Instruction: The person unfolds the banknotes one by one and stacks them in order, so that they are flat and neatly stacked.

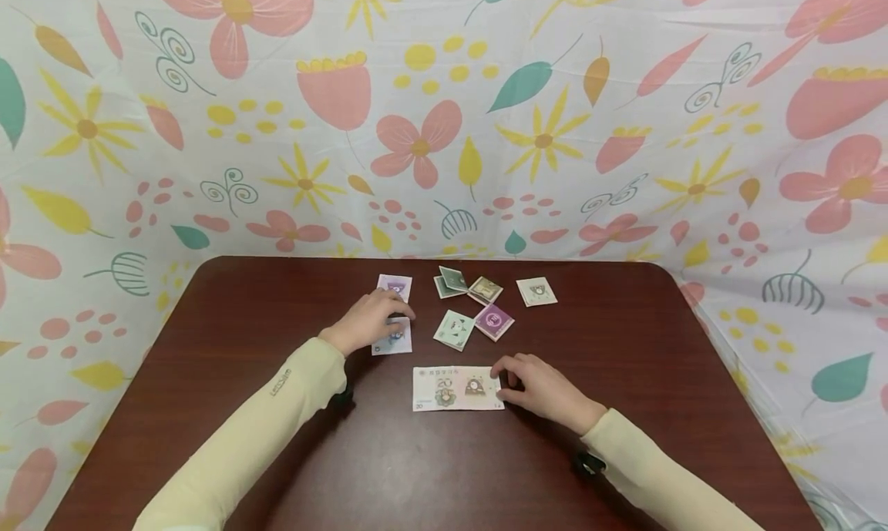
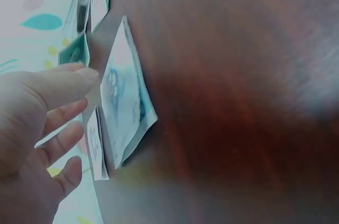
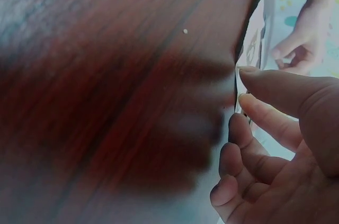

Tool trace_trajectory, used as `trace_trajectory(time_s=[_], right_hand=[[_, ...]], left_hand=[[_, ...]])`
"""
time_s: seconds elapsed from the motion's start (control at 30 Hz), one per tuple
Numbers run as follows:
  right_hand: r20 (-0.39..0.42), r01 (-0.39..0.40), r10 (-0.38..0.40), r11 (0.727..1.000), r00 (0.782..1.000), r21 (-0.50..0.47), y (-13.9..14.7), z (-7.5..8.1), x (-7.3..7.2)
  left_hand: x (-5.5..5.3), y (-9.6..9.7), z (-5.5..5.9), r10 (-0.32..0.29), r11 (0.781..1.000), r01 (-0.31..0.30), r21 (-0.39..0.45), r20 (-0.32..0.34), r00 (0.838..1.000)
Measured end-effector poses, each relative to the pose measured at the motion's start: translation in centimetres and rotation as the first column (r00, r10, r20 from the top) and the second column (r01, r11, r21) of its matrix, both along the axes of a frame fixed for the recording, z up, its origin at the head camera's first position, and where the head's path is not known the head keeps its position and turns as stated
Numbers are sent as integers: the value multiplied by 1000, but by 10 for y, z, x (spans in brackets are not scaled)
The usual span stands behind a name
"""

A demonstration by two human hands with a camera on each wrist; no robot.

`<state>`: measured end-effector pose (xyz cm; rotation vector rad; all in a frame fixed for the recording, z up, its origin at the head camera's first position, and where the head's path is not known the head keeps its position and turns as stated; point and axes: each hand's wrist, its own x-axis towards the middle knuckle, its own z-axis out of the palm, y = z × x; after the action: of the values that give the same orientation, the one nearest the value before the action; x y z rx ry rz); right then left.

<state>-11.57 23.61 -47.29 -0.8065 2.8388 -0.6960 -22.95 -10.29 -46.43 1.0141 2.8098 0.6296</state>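
My left hand [image 1: 368, 319] is over two folded banknotes at the left of the group, a purple one [image 1: 394, 284] and a pale blue one [image 1: 393, 340]. In the left wrist view its fingers are loosely bent beside the folded blue note, with nothing gripped. An unfolded 20 banknote [image 1: 444, 401] lies flat near the middle of the table. At its right end my right hand [image 1: 544, 388] holds the edge with thumb and index finger. The other fingers are curled, seen in the right wrist view beside the table surface [image 3: 132, 102].
Behind the 20 note lie several folded notes: a dark green one [image 1: 451, 282] standing partly open, a brown one [image 1: 485, 290], a light green one [image 1: 454, 330] and a magenta one [image 1: 495, 321]. Farther right is a pale folded note [image 1: 537, 291]. A floral curtain [image 1: 416, 199] borders the table's back edge.
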Motion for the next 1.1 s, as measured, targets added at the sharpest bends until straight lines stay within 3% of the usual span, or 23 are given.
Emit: trace_trajectory(time_s=[0.13, 0.27, 0.5, 0.87, 1.1], right_hand=[[10, 6, -6, 1000, 1000, 1, -1, 1, 0], [12, 6, -6, 1000, 1000, 4, -1, 1, 1], [9, 1, -1, 1000, 1000, 16, -1, 1, 0], [16, -8, 8, 1000, 1000, 14, 1, 4, 0], [6, -13, 13, 1000, 1000, 14, 1, 4, 1]], left_hand=[[-8, 0, -1, -39, 998, 40, -49, 37, 999], [-9, -2, 1, -72, 993, 75, -94, 41, 997], [-9, -5, 5, -79, 988, 78, -133, -4, 997], [-4, -21, 1, -11, 991, 13, -132, 19, 1000], [1, -31, -1, 8, 998, -6, -69, 27, 1000]])
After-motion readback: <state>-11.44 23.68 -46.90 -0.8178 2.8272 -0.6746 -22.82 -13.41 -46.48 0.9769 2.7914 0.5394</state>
